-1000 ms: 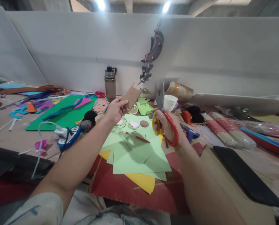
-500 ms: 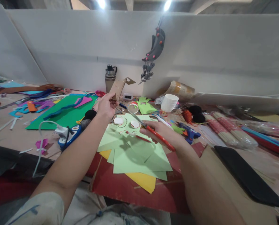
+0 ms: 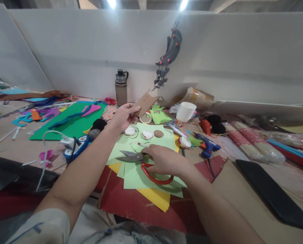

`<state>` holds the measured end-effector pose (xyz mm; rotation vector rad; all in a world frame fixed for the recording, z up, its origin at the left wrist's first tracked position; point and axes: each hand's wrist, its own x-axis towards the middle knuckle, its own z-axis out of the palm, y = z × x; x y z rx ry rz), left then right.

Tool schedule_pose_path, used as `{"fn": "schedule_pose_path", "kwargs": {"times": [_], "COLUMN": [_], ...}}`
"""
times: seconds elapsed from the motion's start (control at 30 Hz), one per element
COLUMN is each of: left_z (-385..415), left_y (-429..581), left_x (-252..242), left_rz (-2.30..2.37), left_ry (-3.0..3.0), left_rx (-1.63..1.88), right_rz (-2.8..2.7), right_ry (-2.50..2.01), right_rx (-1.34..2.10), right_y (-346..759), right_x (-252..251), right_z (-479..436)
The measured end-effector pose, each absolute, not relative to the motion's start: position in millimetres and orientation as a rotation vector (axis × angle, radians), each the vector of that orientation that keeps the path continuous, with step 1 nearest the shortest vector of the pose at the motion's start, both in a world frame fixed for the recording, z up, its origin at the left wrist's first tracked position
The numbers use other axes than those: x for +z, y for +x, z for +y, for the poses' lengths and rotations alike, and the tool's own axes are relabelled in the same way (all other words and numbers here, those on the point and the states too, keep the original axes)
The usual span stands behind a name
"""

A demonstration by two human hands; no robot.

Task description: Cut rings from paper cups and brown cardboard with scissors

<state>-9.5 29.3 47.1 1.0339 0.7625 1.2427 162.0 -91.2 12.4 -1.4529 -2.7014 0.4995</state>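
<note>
My left hand [image 3: 124,117] pinches a piece of brown cardboard [image 3: 146,102] between thumb and fingers, above the back edge of the papers. Low over the light green sheets [image 3: 141,178], my right hand [image 3: 164,157] is closed around the red handles of a pair of scissors [image 3: 131,156]. The blades point left and stand apart. Beyond that hand lie a white disc with a red rim [image 3: 148,135], a similar white disc [image 3: 129,130] and a round brown cardboard disc [image 3: 158,134]. Some fingers of my right hand are hidden by the hand itself.
A stack of white paper cups [image 3: 186,112], a blue glue gun [image 3: 209,146] and a black flat object [image 3: 270,189] are on the right. A bottle [image 3: 121,88] stands by the wall. Leftward are a green sheet [image 3: 72,118] and a blue power strip [image 3: 76,149].
The cardboard in my left hand has moved right and tilted. My right hand has lowered the scissors onto or near the papers, blades now apart. The brown disc now shows on the sheets.
</note>
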Motion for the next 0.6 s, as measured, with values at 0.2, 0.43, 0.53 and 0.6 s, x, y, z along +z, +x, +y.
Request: {"fn": "schedule_pose_path", "kwargs": {"times": [0.2, 0.43, 0.53, 0.6], "left_z": [28.1, 31.1, 35.5, 37.2], "left_y": [-6.0, -3.4, -3.8, -4.2], "left_x": [42.0, 40.4, 37.2, 35.5], "left_rz": [0.739, 0.779, 0.757, 0.742], "left_ry": [1.112, 0.958, 0.883, 0.865], "left_rx": [1.119, 1.262, 1.285, 1.284], "right_rz": [-2.628, -2.071, -1.892, -1.831], "right_ry": [-1.398, -1.647, -1.781, -1.859], "right_rx": [0.62, 0.313, 0.177, 0.201], "right_y": [162.1, 190.2, 204.7, 208.8], "right_x": [20.2, 9.8, -15.1, -30.2], "right_z": [-95.6, -61.7, -36.0, -23.8]}}
